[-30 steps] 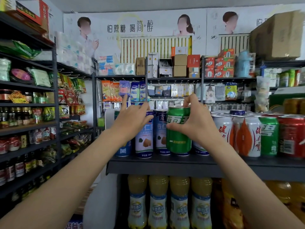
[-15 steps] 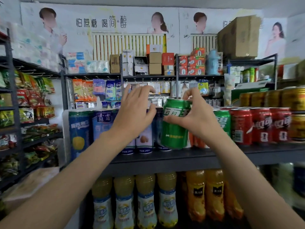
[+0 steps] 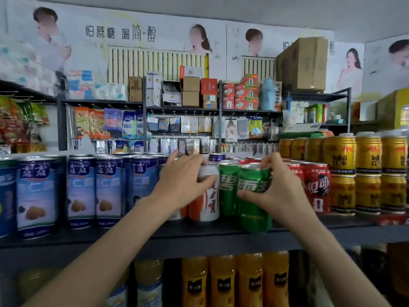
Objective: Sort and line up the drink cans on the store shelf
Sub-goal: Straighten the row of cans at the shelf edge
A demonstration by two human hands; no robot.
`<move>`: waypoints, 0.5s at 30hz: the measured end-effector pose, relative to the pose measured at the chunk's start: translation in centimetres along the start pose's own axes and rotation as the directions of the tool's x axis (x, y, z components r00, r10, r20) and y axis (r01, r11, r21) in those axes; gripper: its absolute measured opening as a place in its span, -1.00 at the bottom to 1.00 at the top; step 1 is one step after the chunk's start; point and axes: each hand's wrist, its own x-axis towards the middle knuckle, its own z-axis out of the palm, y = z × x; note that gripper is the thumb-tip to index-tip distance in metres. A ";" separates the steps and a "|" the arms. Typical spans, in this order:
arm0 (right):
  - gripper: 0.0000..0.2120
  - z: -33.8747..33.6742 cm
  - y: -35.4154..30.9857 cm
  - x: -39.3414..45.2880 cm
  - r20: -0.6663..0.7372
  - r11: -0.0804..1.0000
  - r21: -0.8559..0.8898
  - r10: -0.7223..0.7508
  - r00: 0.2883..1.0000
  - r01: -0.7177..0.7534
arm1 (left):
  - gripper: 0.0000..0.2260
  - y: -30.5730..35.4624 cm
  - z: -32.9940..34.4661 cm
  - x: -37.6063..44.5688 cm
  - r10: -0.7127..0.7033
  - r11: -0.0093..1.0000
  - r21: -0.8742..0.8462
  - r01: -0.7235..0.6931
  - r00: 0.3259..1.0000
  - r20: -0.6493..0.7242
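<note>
My right hand [image 3: 280, 193] grips a green can [image 3: 253, 204] near its top; the can's base is at the front edge of the dark shelf [image 3: 199, 234]. Right behind it to the left stands a second green can [image 3: 228, 189]. My left hand [image 3: 181, 185] curls round the upper part of a white and orange can [image 3: 208, 202] beside that. Blue tall cans [image 3: 80, 191] fill the shelf to the left. Red cola cans [image 3: 316, 187] stand to the right of my right hand.
Gold energy-drink cans [image 3: 368, 171] are stacked two high at the far right. Orange drink bottles [image 3: 222, 282] stand on the shelf below. Behind the cans hang small packets [image 3: 188, 125], with boxes [image 3: 191, 90] on a higher rack.
The view has swung right along the shelf. My right hand has carried the green can right, next to another green can. My left hand has moved from the blue cans onto the white and orange can.
</note>
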 end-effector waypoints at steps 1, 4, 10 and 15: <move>-0.45 0.3 0.5 0.1 -0.009 0.999 -0.017 -0.028 1.000 0.027 | -0.72 0.3 0.3 0.0 -0.016 1.000 0.023 0.017 1.000 -0.024; -0.42 1.2 1.6 0.3 -0.049 0.988 -0.076 -0.137 0.989 0.133 | -0.75 0.8 1.0 0.1 -0.058 0.995 0.076 0.067 0.991 -0.118; -0.34 1.9 2.1 0.5 -0.058 0.973 -0.155 -0.181 0.982 0.171 | -0.71 2.1 1.9 1.3 -0.115 0.980 0.142 0.142 0.976 -0.183; -0.30 3.2 1.6 0.3 -0.139 0.953 -0.241 -0.221 0.965 0.183 | -0.70 2.9 1.9 1.7 -0.131 0.974 0.147 0.169 0.962 -0.240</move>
